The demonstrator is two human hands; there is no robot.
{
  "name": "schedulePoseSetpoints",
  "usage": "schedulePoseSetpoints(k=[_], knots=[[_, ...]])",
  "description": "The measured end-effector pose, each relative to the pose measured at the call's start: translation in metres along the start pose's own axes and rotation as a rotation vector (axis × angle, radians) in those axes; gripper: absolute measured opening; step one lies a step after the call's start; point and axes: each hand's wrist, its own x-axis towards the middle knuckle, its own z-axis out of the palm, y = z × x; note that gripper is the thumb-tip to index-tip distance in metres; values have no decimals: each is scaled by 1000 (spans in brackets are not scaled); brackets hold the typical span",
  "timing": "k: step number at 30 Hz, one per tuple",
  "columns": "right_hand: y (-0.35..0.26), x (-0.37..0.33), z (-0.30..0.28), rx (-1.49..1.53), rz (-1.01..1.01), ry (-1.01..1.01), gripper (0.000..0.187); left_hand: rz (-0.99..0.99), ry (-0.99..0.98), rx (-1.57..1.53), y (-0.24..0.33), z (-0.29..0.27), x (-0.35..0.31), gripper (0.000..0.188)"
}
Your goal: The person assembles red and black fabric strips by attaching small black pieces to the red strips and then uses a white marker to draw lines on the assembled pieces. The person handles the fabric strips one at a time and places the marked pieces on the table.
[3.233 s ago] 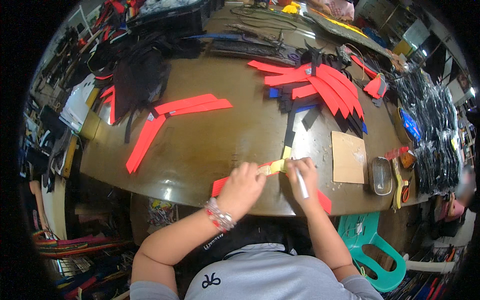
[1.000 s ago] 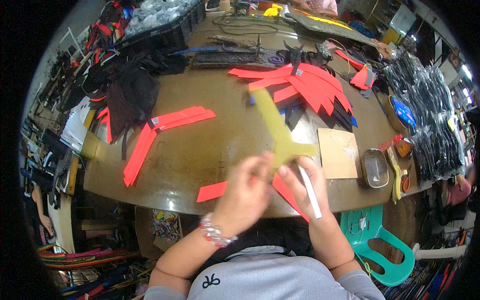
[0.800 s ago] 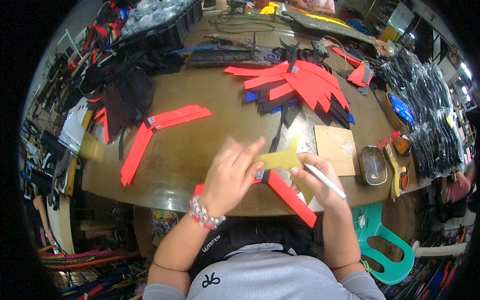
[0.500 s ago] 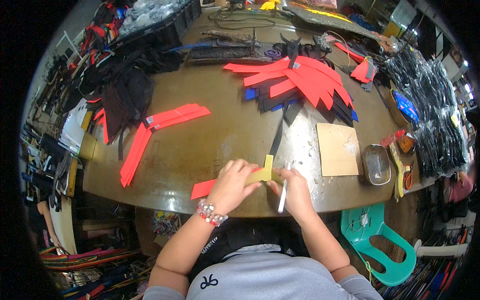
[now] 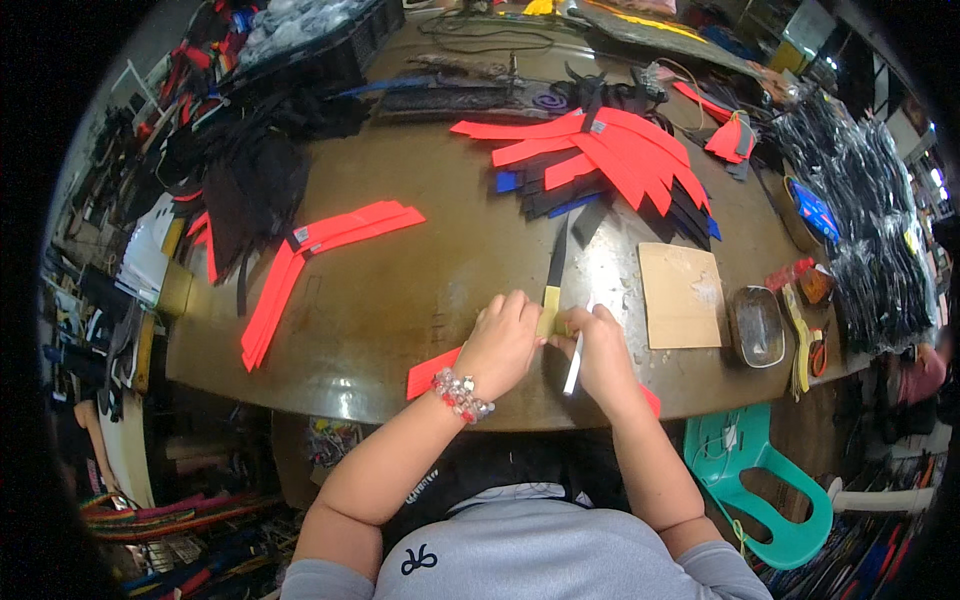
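Note:
My left hand (image 5: 505, 342), a beaded bracelet at its wrist, is closed at the near table edge over a yellow strip (image 5: 550, 305). The strip's upper end sticks up between my hands; the rest is largely covered. A black strap (image 5: 558, 255) runs from its tip towards the far bundle. Red-orange strips (image 5: 432, 373) come out from under my left hand, and a red end shows beside my right forearm. Between the fingers of my right hand (image 5: 604, 358) is a slim white pen-like stick (image 5: 574, 364), tilted, its lower end pointing towards me.
A fanned bundle of red, black and blue strips (image 5: 630, 160) lies beyond my hands. More red strips (image 5: 275, 300) and a black pile (image 5: 255, 180) are at left. To the right are cardboard (image 5: 683, 300), a small dish (image 5: 757, 328), scissors (image 5: 818, 355) and a green chair (image 5: 790, 500).
Both hands have shifted, my left hand rightward and closer to the right one. A red end has come into view right of my right forearm. Less of the yellow strip shows.

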Motion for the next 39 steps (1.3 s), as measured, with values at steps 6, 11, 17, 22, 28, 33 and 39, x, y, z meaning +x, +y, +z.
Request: schedulePoseSetpoints(k=[6, 11, 17, 22, 28, 33, 39], knots=[[-1, -16, 6, -120, -95, -49, 43, -62, -18, 59, -12, -8, 22, 37], [19, 18, -18, 233, 7, -176, 17, -214, 248, -19, -19, 12, 36, 48], [49, 61, -4, 625, 95, -118, 20, -143, 234, 24, -21, 20, 33, 35], [59, 59, 12, 508, -28, 14, 25, -195, 182, 33, -18, 16, 33, 33], [53, 57, 4, 582, -62, 48, 16, -196, 224, 55, -14, 16, 33, 33], [42, 52, 8, 360, -39, -102, 16, -133, 343, -131, -7, 6, 22, 22], [37, 50, -28, 693, 193, -200, 18, 330, 40, 196, 16, 12, -3, 19]])
